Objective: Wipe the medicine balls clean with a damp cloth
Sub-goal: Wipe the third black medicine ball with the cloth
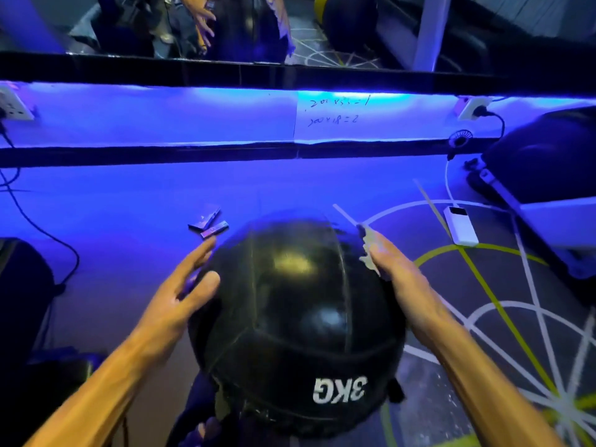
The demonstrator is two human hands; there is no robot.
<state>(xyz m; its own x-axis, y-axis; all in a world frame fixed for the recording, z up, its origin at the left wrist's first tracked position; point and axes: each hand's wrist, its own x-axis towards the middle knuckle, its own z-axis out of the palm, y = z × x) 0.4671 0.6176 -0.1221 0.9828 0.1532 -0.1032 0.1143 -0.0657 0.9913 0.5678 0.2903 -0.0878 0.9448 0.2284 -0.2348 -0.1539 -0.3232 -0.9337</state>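
**Op:** Nearest the lens: black medicine ball (296, 321), white "3KG" print on its near face, upside-down from my view. It fills the lower centre of the frame, between both forearms.

**Obs:** Fingers first, please. Left side?

**Op:** Left hand (180, 295): fingers straight and slightly spread, thumb lying against the ball's left flank, fingertips reaching past its far-left edge. Nothing held. Palm faces the ball; I cannot tell whether the palm itself touches.

**Obs:** Right side?

**Op:** Right hand (400, 279): fingers together, extended along the ball's upper-right shoulder, with a pale cloth (367, 253) under them. Only a ragged strip of cloth shows beyond the fingertips, lying on the ball's surface. I cannot tell whether the thumb pinches it; it is hidden.

**Obs:** Ball surface?

**Op:** Glossy, with seam lines and a bright highlight on top. Whether it is wet I cannot tell. What supports it below is hidden.

**Obs:** Surroundings, working outward.

**Op:** Two small flat packets (209, 223) lie on the floor just beyond the left fingertips. White power bank (460, 225) sits to the right, on a floor marked with white and yellow-green lines, a white cable running from it toward the wall. Dark bag (545, 156) far right. Blue-lit wall strip behind carries handwriting (335, 112), illegible to me, and a socket (14, 106) at the left end. Mirror (225, 27) above it reflects a hand.
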